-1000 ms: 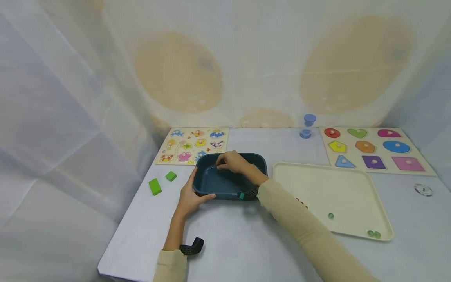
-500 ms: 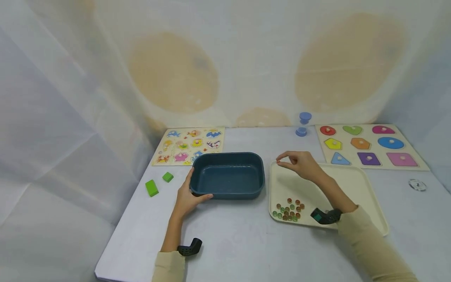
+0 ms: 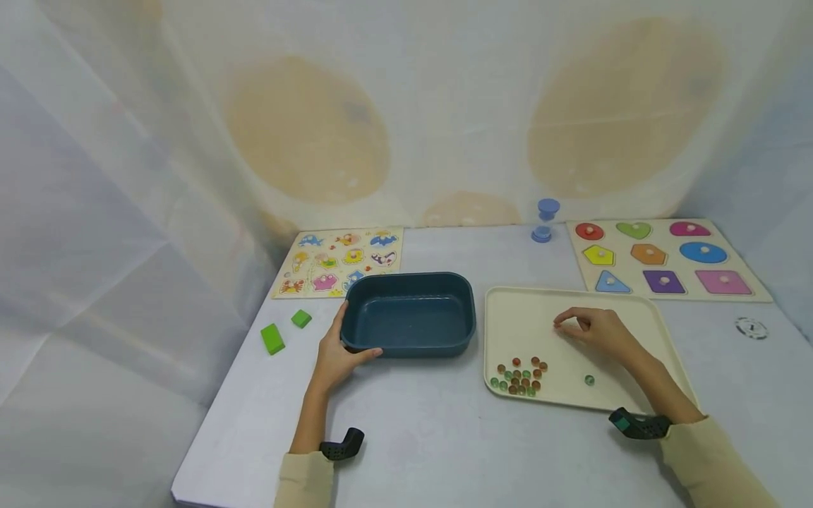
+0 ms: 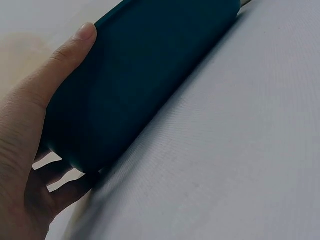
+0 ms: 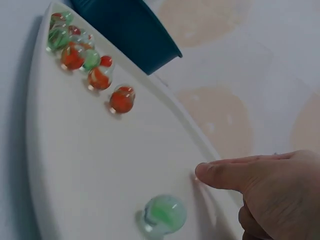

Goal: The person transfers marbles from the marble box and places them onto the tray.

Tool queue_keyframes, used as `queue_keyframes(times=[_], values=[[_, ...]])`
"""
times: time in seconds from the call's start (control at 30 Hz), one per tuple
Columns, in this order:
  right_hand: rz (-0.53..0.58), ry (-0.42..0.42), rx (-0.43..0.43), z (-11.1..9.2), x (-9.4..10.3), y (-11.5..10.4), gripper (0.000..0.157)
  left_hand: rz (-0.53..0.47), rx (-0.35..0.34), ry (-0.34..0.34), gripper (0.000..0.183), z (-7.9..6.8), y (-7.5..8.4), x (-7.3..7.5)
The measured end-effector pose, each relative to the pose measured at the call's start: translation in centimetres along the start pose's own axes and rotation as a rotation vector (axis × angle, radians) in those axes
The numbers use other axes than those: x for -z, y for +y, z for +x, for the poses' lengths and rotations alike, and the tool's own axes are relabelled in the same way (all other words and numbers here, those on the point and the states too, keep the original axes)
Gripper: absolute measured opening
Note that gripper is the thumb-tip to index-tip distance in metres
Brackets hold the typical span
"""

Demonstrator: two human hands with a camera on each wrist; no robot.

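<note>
A dark teal rectangular bin (image 3: 409,321) stands mid-table, and no contents show inside it. My left hand (image 3: 335,358) grips its left end, thumb along the near wall and fingers round the side. Over the middle of the cream tray (image 3: 514,310), my right hand (image 3: 603,333) has thumb and index finger pinched together, with a small reddish marble (image 3: 557,325) mostly hidden at the tips. Several red and green glass marbles (image 3: 524,382) cluster in the tray's near left corner. A single green marble (image 5: 165,214) lies in front of the right hand.
Two puzzle boards lie at the back, one with sea animals (image 3: 324,281) and one with coloured shapes (image 3: 649,254). A blue hourglass (image 3: 542,234) stands between them. Green blocks (image 3: 272,339) lie left of the bin. A round white poker chip (image 3: 752,328) sits far right.
My right hand has come out of the bin and moved right across the tray, fingertips still pinched. The left hand keeps its grip on the bin. The view has shifted slightly.
</note>
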State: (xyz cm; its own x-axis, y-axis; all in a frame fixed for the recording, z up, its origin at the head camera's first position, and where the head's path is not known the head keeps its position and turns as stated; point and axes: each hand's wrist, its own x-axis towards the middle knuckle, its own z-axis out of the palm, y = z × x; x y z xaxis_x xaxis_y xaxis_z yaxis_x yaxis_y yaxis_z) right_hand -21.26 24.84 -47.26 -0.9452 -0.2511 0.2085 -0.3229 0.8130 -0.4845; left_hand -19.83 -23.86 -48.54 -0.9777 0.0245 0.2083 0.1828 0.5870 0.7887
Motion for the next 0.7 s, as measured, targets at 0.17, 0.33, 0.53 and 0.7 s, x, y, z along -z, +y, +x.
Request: queue_keyframes(times=[0.17, 0.33, 0.53, 0.7], values=[[-0.004, -0.009, -0.038, -0.7, 0.0, 0.4, 0.023, -0.002, -0.001, -0.009, 0.107, 0.1, 0.1, -0.1], [-0.008, 0.07, -0.025, -1.0, 1.1, 0.6, 0.03, 0.009, 0.011, -0.031, 0.108, 0.0, 0.2, 0.1], [0.037, 0.26, -0.006, 0.4, 3.4, 1.4, 0.026, 0.034, 0.009, -0.062, 0.113, 0.1, 0.5, 0.9], [0.024, 0.364, -0.029, 1.8, 6.8, 0.0, 0.032, -0.011, 0.053, -0.059, 0.098, 0.3, 2.0, 3.0]])
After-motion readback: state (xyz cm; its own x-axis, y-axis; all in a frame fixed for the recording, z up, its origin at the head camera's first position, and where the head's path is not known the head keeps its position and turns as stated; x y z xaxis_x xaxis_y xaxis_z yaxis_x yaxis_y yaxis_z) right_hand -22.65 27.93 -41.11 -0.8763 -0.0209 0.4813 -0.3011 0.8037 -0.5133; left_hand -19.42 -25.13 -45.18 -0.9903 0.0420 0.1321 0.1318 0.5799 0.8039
